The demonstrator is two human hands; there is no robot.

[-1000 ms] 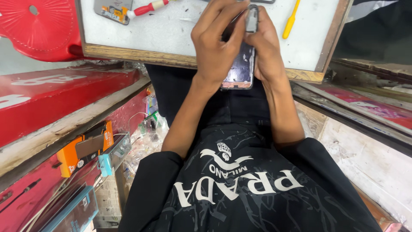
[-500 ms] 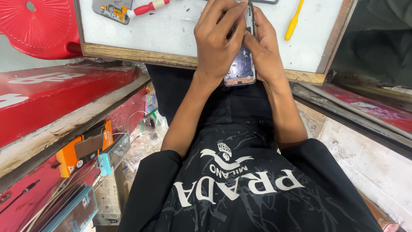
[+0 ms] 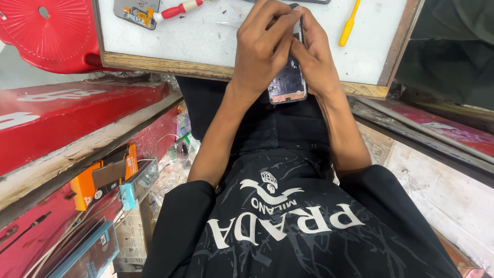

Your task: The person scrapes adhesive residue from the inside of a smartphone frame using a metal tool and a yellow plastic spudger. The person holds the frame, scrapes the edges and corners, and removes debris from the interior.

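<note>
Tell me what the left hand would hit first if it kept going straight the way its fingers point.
The left hand points up and slightly right, fingers on the opened phone. Straight on, it would likely meet the phone's upper end and then the white work board; depth is hard to judge.

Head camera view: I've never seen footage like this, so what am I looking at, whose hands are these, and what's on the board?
There is no machine here. A camera worn on a person's head looks down over their black shirt at their own two bare hands. The left hand and right hand together hold an opened phone, its inner parts facing up, at the near edge of a white work board with a wooden frame. On the board lie a red-handled screwdriver, a yellow pry tool and another phone part. A red plastic stool stands at the left, with boxes below it.
</note>
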